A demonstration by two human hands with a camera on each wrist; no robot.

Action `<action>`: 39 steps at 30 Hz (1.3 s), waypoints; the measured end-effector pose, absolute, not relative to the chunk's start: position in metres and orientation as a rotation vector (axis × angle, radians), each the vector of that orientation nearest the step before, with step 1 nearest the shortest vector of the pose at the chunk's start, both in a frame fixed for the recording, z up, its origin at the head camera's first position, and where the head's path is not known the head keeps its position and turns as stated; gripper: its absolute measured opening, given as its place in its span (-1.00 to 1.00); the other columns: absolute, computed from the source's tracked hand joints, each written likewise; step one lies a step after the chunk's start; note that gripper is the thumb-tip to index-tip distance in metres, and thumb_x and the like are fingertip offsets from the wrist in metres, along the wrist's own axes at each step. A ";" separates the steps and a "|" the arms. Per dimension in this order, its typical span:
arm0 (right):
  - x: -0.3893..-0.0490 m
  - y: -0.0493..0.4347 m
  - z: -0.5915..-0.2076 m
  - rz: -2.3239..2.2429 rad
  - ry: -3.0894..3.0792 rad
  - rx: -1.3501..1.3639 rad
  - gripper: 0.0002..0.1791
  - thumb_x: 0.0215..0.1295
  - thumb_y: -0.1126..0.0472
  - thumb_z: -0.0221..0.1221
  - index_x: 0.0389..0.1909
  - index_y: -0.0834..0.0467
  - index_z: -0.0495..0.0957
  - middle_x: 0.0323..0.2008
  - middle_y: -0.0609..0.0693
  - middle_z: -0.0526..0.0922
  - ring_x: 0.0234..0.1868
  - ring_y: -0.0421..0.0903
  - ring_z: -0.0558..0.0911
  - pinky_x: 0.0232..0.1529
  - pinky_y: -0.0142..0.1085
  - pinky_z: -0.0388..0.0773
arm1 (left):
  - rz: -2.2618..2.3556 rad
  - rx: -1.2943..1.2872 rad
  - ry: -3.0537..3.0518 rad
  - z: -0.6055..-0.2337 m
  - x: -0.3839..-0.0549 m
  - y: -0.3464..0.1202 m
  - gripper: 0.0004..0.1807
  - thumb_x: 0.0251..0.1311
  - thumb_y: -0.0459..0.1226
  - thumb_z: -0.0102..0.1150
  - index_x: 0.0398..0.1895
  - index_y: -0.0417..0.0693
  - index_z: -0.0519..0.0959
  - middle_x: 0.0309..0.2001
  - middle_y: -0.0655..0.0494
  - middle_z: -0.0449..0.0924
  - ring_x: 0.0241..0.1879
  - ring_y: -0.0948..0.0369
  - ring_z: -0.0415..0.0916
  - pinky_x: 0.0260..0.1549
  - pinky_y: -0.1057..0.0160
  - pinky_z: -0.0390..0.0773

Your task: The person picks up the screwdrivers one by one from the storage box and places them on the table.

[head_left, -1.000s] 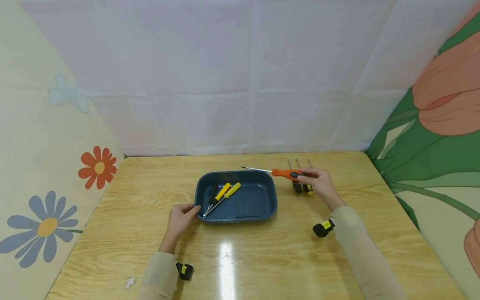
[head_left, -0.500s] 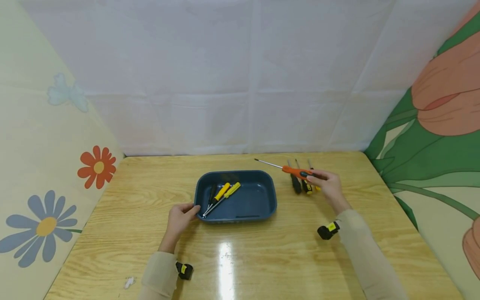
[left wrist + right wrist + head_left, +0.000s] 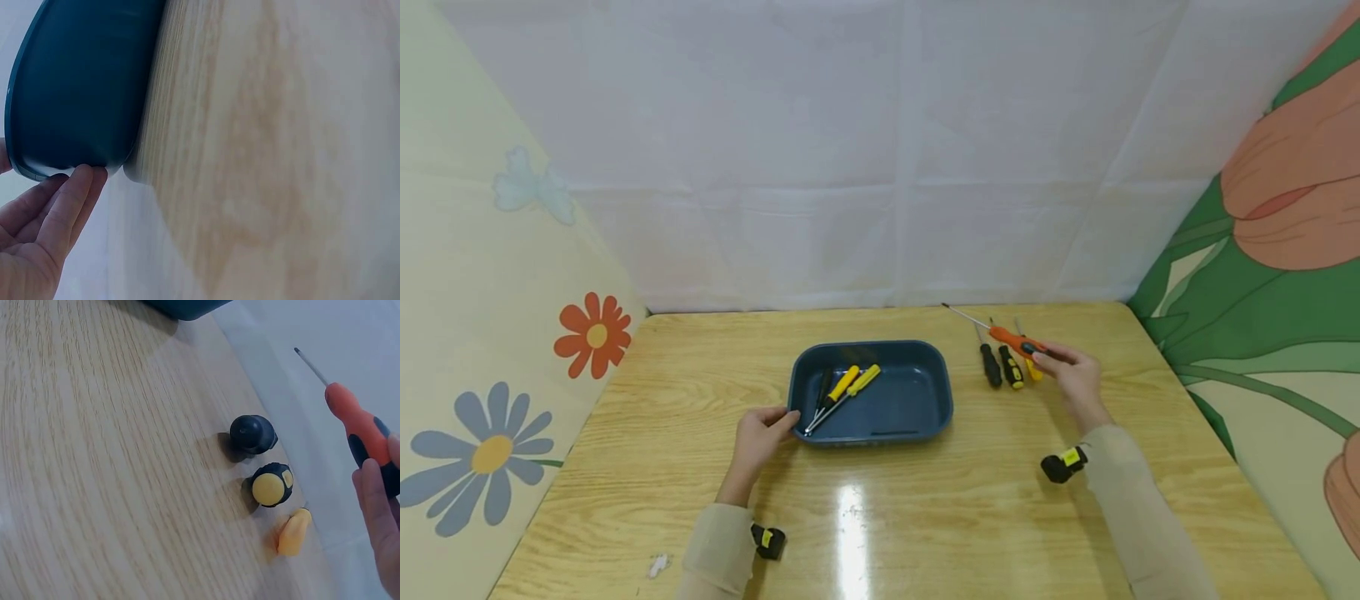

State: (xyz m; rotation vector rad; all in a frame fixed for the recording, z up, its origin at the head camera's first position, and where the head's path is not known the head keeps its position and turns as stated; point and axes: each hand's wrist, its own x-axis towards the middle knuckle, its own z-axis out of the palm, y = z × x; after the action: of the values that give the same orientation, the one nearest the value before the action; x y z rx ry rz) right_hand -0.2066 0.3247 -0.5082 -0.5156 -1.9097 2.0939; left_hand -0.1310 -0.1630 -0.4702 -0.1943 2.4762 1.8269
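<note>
My right hand (image 3: pixel 1072 379) holds an orange-and-black screwdriver (image 3: pixel 1006 337) by its handle end, raised off the table with the tip pointing to the back left. Below and beside it lie a black screwdriver (image 3: pixel 990 364), a black-and-yellow one (image 3: pixel 1012 368) and a yellow one (image 3: pixel 292 534), handles toward the front. At the left end of a dark blue rectangular tray (image 3: pixel 917 433), my left hand (image 3: pixel 758 437) grips the rim, thumb on top and fingers (image 3: pixel 65 209) along the outer wall. Inside the tray's left part are a yellow-and-black screwdriver (image 3: pixel 842 385), a yellow one (image 3: pixel 863 382) and a black-handled one (image 3: pixel 825 385).
The wooden table (image 3: pixel 925 517) ends at a white cloth backdrop (image 3: pixel 850 208), with flower-printed panels on both sides. A small white mark (image 3: pixel 659 566) shows at the front left. Black wrist cameras with yellow labels sit at each wrist.
My right hand has moved right, away from the tray, with the orange screwdriver, which now tilts more. The screwdrivers on the table show more fully. The left hand and tray stay put.
</note>
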 end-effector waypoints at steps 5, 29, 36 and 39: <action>-0.204 0.326 -0.508 2.119 -1.769 -0.582 -0.59 -0.17 0.31 0.42 -0.19 0.23 0.63 -0.18 0.10 0.48 -0.36 -0.16 0.63 -0.29 -0.40 0.59 | 1.821 -0.193 2.478 -0.469 -0.130 -0.163 -0.67 0.15 -0.34 0.14 -0.12 -0.49 0.53 -0.16 -0.33 0.55 -0.29 0.04 0.60 -0.32 0.22 0.62; -0.185 0.328 -0.492 2.081 -1.441 -0.855 -0.71 -0.17 0.48 0.37 -0.34 0.22 0.67 -0.18 0.06 0.47 -0.27 -0.14 0.60 -0.28 -0.39 0.59 | 1.796 -0.202 2.496 -0.470 -0.130 -0.164 -0.66 0.14 -0.34 0.15 -0.12 -0.49 0.52 -0.14 -0.34 0.54 -0.31 0.08 0.60 -0.33 0.23 0.62; -0.183 0.331 -0.495 2.092 -1.373 -0.822 -0.70 -0.24 0.49 0.40 -0.37 0.23 0.66 -0.27 0.02 0.52 -0.33 -0.14 0.61 -0.30 -0.38 0.60 | 1.813 -0.196 2.488 -0.469 -0.131 -0.164 -0.67 0.14 -0.36 0.14 -0.13 -0.50 0.52 -0.15 -0.35 0.54 -0.30 0.05 0.60 -0.32 0.21 0.62; -0.180 0.327 -0.489 2.072 -1.372 -0.856 -0.70 -0.21 0.49 0.39 -0.35 0.23 0.67 -0.28 0.00 0.52 -0.35 -0.17 0.60 -0.30 -0.40 0.60 | 1.810 -0.194 2.488 -0.469 -0.131 -0.164 -0.67 0.14 -0.35 0.14 -0.13 -0.51 0.52 -0.15 -0.35 0.54 -0.30 0.05 0.60 -0.32 0.21 0.62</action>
State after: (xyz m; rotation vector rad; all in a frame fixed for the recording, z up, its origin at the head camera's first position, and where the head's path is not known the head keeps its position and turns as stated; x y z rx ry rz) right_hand -0.1796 0.3272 -0.4890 -0.8559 -1.3724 2.0716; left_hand -0.1307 -0.1636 -0.4688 -0.1938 2.4877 1.8102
